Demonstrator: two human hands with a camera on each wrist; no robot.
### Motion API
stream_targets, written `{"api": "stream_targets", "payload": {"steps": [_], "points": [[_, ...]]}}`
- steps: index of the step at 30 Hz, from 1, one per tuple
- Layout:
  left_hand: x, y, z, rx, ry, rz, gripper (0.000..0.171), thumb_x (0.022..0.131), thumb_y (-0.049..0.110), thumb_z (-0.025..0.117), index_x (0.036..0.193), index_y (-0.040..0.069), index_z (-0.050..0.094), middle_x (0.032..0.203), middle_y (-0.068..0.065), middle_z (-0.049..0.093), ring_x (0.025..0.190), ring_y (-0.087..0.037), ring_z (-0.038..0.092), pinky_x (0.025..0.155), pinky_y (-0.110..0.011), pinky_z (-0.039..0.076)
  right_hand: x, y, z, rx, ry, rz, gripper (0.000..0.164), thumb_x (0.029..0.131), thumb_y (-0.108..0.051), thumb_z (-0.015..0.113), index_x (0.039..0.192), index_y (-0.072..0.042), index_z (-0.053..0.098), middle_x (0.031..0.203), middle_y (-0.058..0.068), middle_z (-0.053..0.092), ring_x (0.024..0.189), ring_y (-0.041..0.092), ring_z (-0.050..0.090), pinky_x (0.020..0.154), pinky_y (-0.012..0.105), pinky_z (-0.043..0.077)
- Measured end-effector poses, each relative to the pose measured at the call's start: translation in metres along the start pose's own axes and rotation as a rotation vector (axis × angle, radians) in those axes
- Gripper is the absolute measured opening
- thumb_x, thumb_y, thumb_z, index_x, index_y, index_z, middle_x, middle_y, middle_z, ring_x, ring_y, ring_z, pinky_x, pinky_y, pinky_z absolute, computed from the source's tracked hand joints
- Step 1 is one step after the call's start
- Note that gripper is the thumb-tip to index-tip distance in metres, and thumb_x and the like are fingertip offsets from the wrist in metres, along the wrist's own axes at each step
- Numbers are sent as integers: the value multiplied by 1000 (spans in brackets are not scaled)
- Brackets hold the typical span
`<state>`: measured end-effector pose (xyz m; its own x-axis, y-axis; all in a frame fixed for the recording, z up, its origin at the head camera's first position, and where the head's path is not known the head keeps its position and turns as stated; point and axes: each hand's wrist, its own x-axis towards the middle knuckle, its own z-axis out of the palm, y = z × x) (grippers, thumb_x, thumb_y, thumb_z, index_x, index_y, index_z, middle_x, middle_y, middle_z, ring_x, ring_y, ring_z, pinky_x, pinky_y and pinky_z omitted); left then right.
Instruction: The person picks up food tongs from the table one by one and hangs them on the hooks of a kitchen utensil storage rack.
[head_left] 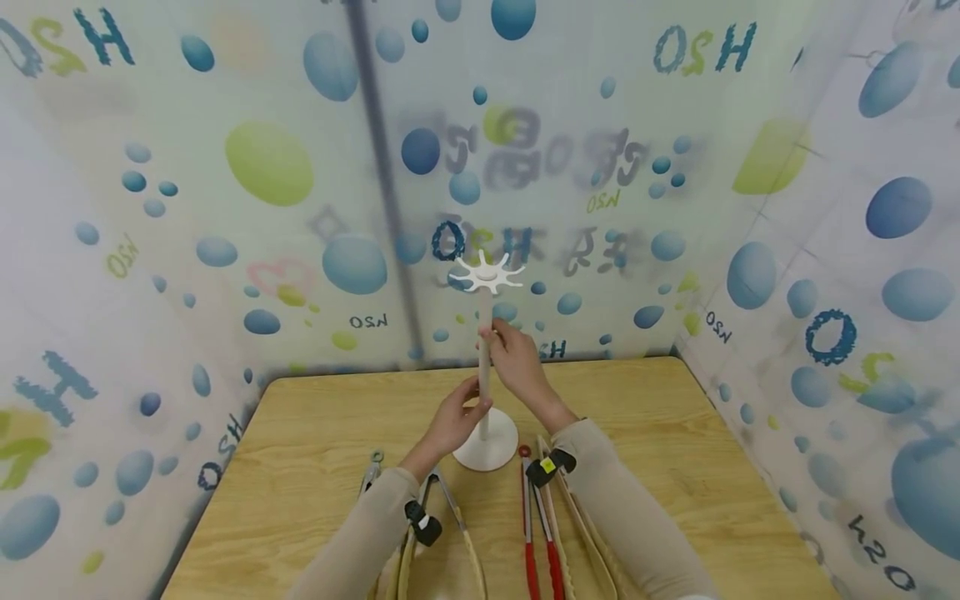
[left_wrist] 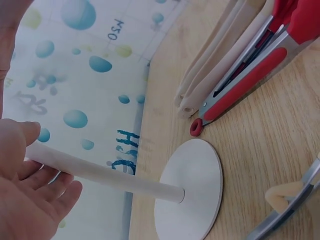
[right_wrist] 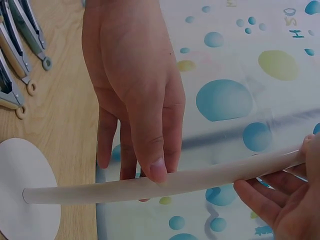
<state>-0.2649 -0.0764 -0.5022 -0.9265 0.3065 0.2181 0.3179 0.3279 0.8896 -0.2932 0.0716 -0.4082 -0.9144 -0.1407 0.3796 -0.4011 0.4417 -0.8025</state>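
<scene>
A white hook stand (head_left: pixel 486 433) stands upright on the table, with a round base (left_wrist: pixel 195 190), a slim pole (right_wrist: pixel 115 191) and a top (head_left: pixel 487 273) of several radiating arms. My left hand (head_left: pixel 459 421) holds the pole's lower part, its thumb (right_wrist: pixel 158 170) on one side and fingers passing behind. Higher up, below the arms, my right hand (head_left: pixel 517 358) grips the pole between thumb and fingers. In the left wrist view the left hand (left_wrist: pixel 35 185) shows around the pole, while only an edge of the right hand (left_wrist: pixel 7 45) appears.
Red-handled tongs (head_left: pixel 527 517) and beige tongs (head_left: pixel 570 508) lie right of the base, partly under the right forearm. Several metal tongs with tan or grey-green parts (right_wrist: pixel 20 45) lie left of it, partly hidden by the left forearm. A patterned curtain (head_left: pixel 525 192) surrounds the table (head_left: pixel 315 433).
</scene>
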Motion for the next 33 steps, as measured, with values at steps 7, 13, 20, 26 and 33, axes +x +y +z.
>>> {"api": "stream_targets", "payload": {"steps": [7,13,20,26,33], "points": [[2,4,-2,56,56,-32,40,102,20,55,138,3,54,134,-19,62,124,-36,61,96,-49,55,-3,-2,0,-7,12,-21,32,105,-35,46,105,-10,66,87,6,73,74,22,65,67,34,50],[3,8,-4,115,72,-25,39,103,25,54,135,2,57,130,-18,65,121,-36,63,91,-48,57,-4,-4,0,4,22,-37,33,105,-36,47,105,-10,67,87,5,74,79,23,70,71,37,55],[0,10,-4,123,85,0,36,103,25,54,130,2,60,127,-18,67,120,-36,64,90,-48,58,-8,-4,-1,4,37,-56,35,104,-40,47,103,-12,68,85,5,75,75,21,69,68,32,52],[-5,8,-1,126,98,7,34,103,25,54,128,3,62,125,-18,68,118,-35,66,88,-45,59,-15,-5,0,5,34,-50,37,104,-39,49,107,-8,69,86,6,76,76,20,71,68,33,55],[-14,7,1,99,92,8,34,103,25,54,129,3,61,126,-18,68,119,-36,65,88,-45,59,-24,-6,0,-16,29,-24,32,104,-37,49,109,-12,68,90,6,77,79,22,74,67,34,56]]}}
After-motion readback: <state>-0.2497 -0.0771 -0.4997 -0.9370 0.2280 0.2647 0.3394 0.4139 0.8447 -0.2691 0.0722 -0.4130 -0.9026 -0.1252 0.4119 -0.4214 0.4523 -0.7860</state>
